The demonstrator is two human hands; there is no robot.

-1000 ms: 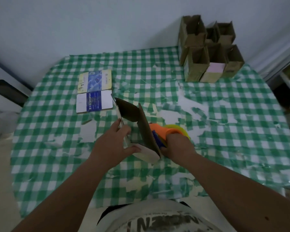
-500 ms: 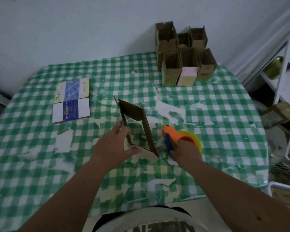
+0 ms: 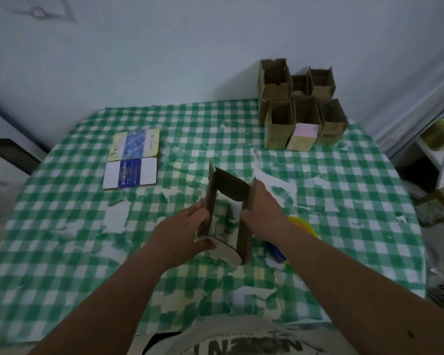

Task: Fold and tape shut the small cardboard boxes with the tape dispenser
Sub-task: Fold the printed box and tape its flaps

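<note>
The lower flattened carton, lying on the green checked tablecloth, is showing white lettering on a blue band, reading roughly "scpeon", with smaller characters beside it too small to make out. The upper flattened carton is carrying print too fine to read. The person's shirt is showing large dark letters, upside down and cut off, not legible.

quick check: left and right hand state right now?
Left hand: holding the left wall of the cardboard box.
Right hand: holding the box's right wall; the tape dispenser lies on the table, not held.
</note>
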